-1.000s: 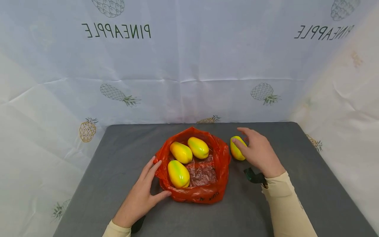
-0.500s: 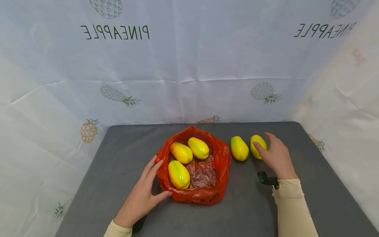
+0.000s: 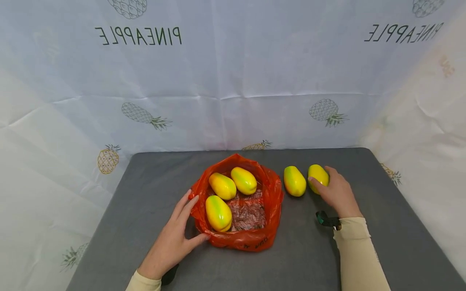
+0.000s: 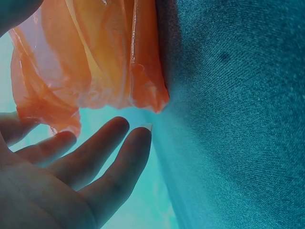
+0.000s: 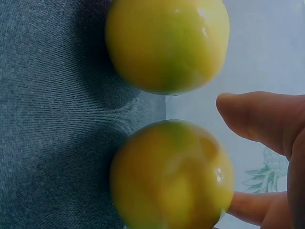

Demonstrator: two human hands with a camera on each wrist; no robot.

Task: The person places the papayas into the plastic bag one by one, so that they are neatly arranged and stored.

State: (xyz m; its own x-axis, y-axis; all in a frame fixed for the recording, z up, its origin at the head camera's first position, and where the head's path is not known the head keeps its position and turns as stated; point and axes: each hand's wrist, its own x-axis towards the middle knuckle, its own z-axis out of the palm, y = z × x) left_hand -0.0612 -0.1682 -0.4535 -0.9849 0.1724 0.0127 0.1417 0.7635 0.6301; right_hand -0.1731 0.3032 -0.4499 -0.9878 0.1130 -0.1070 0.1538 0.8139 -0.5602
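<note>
A red plastic bag (image 3: pixel 243 239) stands with its mouth wide, three yellow-green, mango-like fruits (image 3: pixel 218 213) showing inside. At its left side, my left hand (image 3: pixel 170 238) spreads its thumb and fingers along the rim; in the left wrist view, some fingers (image 4: pixel 125 160) are extended apart from the plastic. Two more such fruits lie right of the bag. Around the outer fruit (image 3: pixel 317 178) is my right hand (image 3: pixel 340 195), index finger at its far side. The right wrist view has the thumb (image 5: pixel 252 114) raised off this fruit (image 5: pixel 171 176), over the gap between both fruits.
The other loose fruit (image 3: pixel 294 181) lies between the bag and the outer fruit, close to both. A grey cloth-covered table (image 3: pixel 153 178) bears everything. White pineapple-print cloth (image 3: pixel 225 72) hangs behind and along both sides.
My right hand has moved right from the nearer loose fruit to the outer one, then lowered its fingers closer around it. The left hand stays at the bag.
</note>
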